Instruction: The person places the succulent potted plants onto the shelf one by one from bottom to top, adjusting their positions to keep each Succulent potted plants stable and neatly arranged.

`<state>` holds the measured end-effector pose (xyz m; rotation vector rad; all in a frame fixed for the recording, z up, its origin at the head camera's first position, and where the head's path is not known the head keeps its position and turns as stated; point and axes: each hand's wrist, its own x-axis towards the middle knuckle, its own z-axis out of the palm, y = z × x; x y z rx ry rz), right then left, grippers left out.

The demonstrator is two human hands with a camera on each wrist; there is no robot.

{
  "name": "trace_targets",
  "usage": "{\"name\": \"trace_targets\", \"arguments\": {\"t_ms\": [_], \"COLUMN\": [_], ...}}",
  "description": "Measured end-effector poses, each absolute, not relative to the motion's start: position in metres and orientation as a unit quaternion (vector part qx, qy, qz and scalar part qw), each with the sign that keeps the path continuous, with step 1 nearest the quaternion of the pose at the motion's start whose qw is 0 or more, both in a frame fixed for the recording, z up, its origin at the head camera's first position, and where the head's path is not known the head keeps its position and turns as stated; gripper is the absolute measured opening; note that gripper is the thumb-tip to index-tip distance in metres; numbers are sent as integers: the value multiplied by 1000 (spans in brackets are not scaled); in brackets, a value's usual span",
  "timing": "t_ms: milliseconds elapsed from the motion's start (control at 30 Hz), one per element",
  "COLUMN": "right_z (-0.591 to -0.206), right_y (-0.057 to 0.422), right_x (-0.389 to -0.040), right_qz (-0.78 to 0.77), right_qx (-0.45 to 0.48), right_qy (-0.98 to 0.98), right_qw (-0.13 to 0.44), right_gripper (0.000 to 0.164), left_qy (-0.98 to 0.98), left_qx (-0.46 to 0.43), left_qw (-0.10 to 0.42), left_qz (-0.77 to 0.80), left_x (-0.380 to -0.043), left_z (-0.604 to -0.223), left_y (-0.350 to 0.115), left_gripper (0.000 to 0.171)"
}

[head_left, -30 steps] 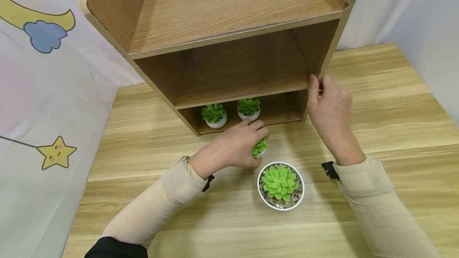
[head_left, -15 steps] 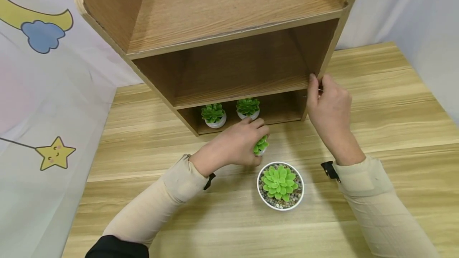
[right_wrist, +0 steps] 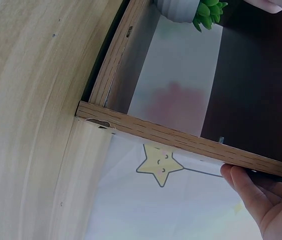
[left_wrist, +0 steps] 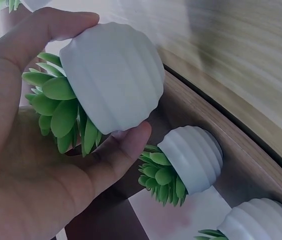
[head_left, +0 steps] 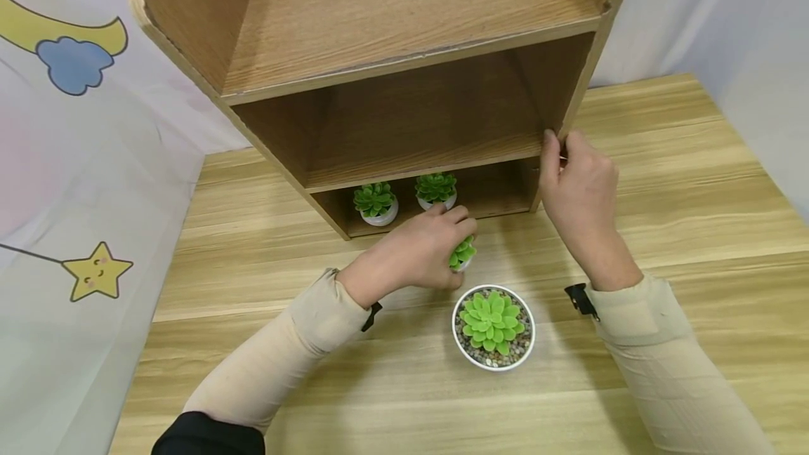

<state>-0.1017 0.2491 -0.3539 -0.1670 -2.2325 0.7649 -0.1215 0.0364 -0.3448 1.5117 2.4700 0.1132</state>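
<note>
My left hand (head_left: 426, 248) pinches a small potted succulent (head_left: 463, 254) just in front of the shelf's bottom compartment. In the left wrist view, thumb and fingers grip the ribbed white pot (left_wrist: 116, 77) near its rim, the green leaves pointing toward the palm. Two matching succulents stand inside that compartment, one at the left (head_left: 375, 202) and one nearer the middle (head_left: 436, 189), the latter partly behind my left fingers. My right hand (head_left: 583, 188) holds the right side panel of the wooden shelf (head_left: 404, 12), thumb at the front edge, as the right wrist view (right_wrist: 276, 200) hand also shows.
A larger succulent in a round white pot with pebbles (head_left: 493, 328) stands on the wood-grain table (head_left: 695, 230), close below my left hand. The shelf's upper boards overhang the bottom compartment in the head view. A printed curtain (head_left: 82, 160) hangs at the left.
My left hand has shifted slightly toward the shelf with the small succulent in its grip. My right hand keeps its place on the shelf's side.
</note>
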Motion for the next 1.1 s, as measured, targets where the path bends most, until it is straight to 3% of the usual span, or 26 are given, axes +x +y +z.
{"name": "trace_targets", "arguments": {"t_ms": [1100], "right_z": [-354], "right_y": [250], "right_x": [-101], "right_qz": [297], "right_qx": [-64], "right_qy": [-875], "right_qw": [376], "right_gripper": [39], "left_qy": [849], "left_qx": [511], "left_qw": [134], "left_qz": [26], "left_x": [-130], "left_z": [-344], "left_y": [44], "left_gripper": [52]}}
